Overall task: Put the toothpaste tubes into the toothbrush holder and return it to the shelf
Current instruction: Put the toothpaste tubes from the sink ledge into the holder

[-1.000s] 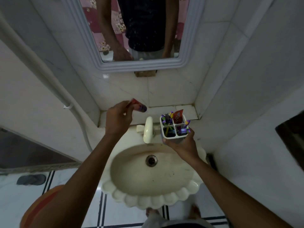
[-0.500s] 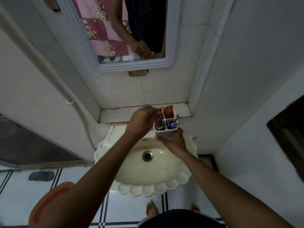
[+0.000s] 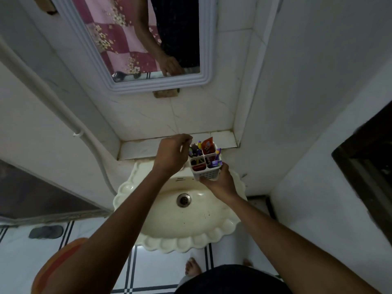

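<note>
My left hand (image 3: 170,154) hovers at the holder's left rim, its fingers (image 3: 186,137) pinched narrow above the far-left compartment. Whether they grip anything I cannot tell; nothing shows clearly between them. Just right of them is the toothbrush holder (image 3: 205,164), a white four-cell basket held upright in the air over the back edge of the sink (image 3: 169,225). A red toothpaste tube (image 3: 207,145) stands on end in the far-right cell, its long axis running up and down, and something red lies low in the near-left cell (image 3: 198,164), probably another tube. Brushes fill the other cells. My right hand (image 3: 220,183) cups the holder from below and from the near side, fingers wrapped around its base.

The shelf (image 3: 144,148) lies straight beyond the holder, its front edge running left to right just behind the basket. I judge the tubes are in, so the coming move belongs to my right hand: forward and slightly down, keeping the holder upright.
</note>
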Action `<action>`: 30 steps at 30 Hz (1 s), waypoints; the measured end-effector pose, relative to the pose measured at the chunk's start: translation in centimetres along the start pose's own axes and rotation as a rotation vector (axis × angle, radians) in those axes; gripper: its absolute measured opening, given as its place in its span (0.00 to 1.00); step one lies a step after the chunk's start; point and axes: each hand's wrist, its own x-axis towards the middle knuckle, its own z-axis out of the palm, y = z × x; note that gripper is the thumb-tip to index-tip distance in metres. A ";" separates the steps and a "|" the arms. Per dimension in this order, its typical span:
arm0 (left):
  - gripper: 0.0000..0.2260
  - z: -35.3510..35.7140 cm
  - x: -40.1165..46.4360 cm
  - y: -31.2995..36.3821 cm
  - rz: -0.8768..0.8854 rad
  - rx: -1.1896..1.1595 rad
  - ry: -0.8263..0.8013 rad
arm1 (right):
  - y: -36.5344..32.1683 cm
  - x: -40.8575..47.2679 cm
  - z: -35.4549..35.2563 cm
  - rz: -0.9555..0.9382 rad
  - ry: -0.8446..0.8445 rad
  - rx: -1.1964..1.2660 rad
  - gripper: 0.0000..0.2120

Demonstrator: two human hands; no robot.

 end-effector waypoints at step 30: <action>0.20 -6.4 3.9 0.0 -0.011 -0.042 0.147 | -16.3 -0.2 -5.0 -0.463 0.500 0.070 0.51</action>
